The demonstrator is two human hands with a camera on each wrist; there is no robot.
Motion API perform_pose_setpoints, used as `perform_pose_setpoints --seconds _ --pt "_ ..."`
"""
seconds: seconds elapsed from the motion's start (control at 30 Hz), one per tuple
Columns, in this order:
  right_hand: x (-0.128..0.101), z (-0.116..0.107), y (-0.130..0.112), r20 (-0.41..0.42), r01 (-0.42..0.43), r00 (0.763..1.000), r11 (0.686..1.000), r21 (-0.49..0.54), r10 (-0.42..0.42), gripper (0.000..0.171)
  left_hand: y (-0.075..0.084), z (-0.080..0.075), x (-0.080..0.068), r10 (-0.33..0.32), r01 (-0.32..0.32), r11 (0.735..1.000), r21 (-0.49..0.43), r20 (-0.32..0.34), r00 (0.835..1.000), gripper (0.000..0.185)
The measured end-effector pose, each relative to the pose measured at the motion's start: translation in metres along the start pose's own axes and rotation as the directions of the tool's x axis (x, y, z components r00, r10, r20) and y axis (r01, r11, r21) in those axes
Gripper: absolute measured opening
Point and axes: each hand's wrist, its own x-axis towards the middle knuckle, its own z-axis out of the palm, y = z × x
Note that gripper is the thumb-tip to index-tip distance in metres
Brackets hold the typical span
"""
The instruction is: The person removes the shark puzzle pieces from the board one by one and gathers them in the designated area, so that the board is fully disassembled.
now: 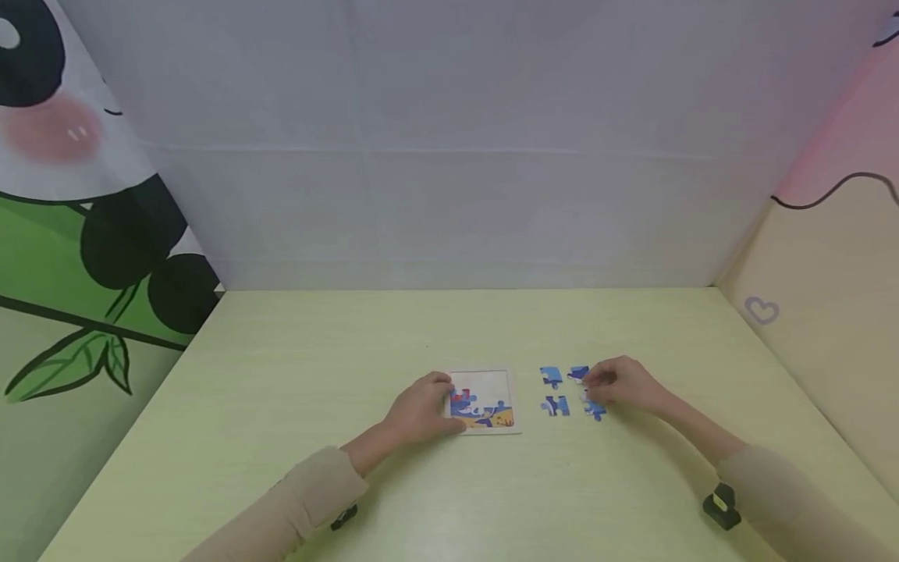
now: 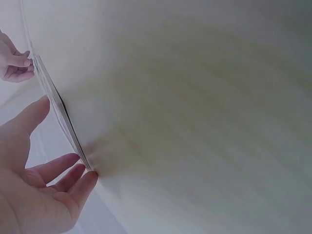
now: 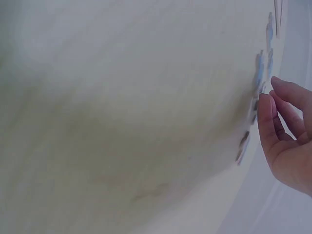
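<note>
In the head view, a square puzzle board lies on the table, its lower part filled with blue and orange pieces and its upper part bare white. My left hand holds it by the left side, thumb at the near corner and fingers at the far one; the left wrist view shows these fingertips at the board's thin edge. Over the loose pieces is my right hand, fingers bent, fingertips right at a blue puzzle piece and a blue-and-white piece. I cannot tell whether it pinches one.
Two more blue puzzle pieces, one at the back and one nearer me, lie between the board and my right hand. The pale yellow table ends at a white back wall, with printed panels on both sides.
</note>
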Motion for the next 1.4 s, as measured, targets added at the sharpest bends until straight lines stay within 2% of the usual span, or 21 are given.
perform_pose_setpoints --seconds 0.1,0.27,0.4,0.63,0.7,0.93,1.13,1.4 --pt "0.009 0.002 -0.012 0.003 0.012 1.000 1.000 0.005 -0.012 0.019 -0.003 -0.001 0.002 -0.007 0.007 1.000 -0.001 0.004 1.000 0.057" --pt "0.025 0.014 -0.034 0.012 0.085 0.996 0.995 0.049 -0.086 0.019 -0.005 -0.004 0.002 0.015 -0.015 1.000 -0.002 -0.002 1.000 0.056" --pt "0.039 0.029 -0.052 0.021 0.131 0.991 0.988 0.082 -0.133 0.021 -0.006 -0.005 0.001 0.028 -0.028 1.000 0.000 0.005 1.000 0.055" --pt "0.060 0.060 -0.080 0.056 0.200 0.977 0.977 0.075 -0.204 0.023 -0.005 -0.005 0.001 0.017 -0.017 1.000 0.005 0.006 1.000 0.058" --pt "0.065 0.069 -0.086 0.067 0.199 0.977 0.977 0.070 -0.204 0.022 -0.005 -0.005 0.001 0.013 -0.013 1.000 0.001 0.005 1.000 0.059" --pt "0.075 0.095 -0.100 0.125 0.094 0.986 0.990 0.101 -0.107 0.022 -0.003 -0.007 -0.001 0.012 -0.012 1.000 0.001 -0.005 1.000 0.062" --pt "0.077 0.106 -0.108 0.145 0.127 0.979 0.984 0.126 -0.145 0.024 -0.002 -0.007 -0.001 0.014 -0.014 1.000 -0.003 -0.009 1.000 0.064" --pt "0.074 0.107 -0.112 0.130 0.104 0.985 0.991 0.080 -0.114 0.022 -0.003 -0.004 0.001 0.012 -0.012 1.000 -0.012 -0.014 1.000 0.065"
